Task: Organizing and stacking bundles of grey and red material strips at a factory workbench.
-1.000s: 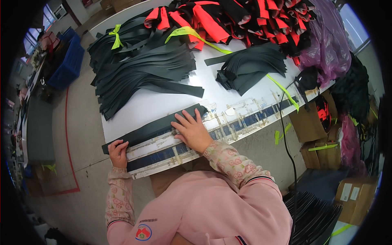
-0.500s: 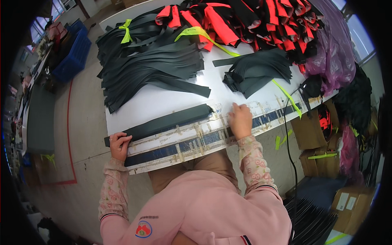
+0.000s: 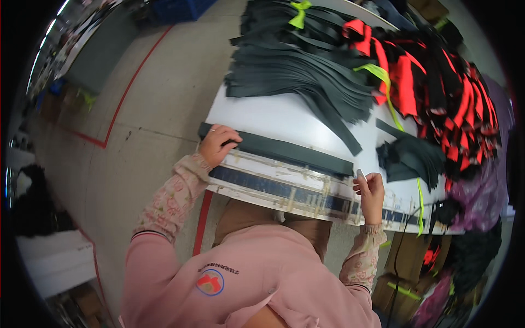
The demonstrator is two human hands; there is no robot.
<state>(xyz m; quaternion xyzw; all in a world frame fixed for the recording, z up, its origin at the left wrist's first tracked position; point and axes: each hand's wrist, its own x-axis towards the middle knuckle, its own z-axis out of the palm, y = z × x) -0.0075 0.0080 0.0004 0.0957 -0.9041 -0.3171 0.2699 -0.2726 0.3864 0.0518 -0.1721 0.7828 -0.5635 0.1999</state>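
Dk strip (image 3: 295, 154) lies flat along near side of the white counter (image 3: 219, 104), L end at the counter's L edge, R end just short of the R hand (image 3: 372, 192). L hand (image 3: 219, 145) is on the strip's L end, fingers bent over it; can't tell if its grip pinches or only presses. R hand is just beside the R end, fingers curled, grip narrow; small greyish bit (image 3: 360, 173) at fingertips, can't tell what it is or if held. Taped dk blue band (image 3: 257, 183) runs along near edge, btwn strip & person. Big pile of dk strips (image 3: 295, 76) far side, w/ lime tie (image 3: 299, 13) on it; smaller dk bundle (image 3: 413, 160) to R, near the R hand. Red/blk pieces (image 3: 404, 82) heaped far R, purple plastic (image 3: 478, 180) beyond their R side. Cardboard boxes (image 3: 407, 262) below counter's R end. Blue crate (image 3: 178, 8) far L, on floor (image 3: 158, 109) w/ red line (image 3: 131, 87).
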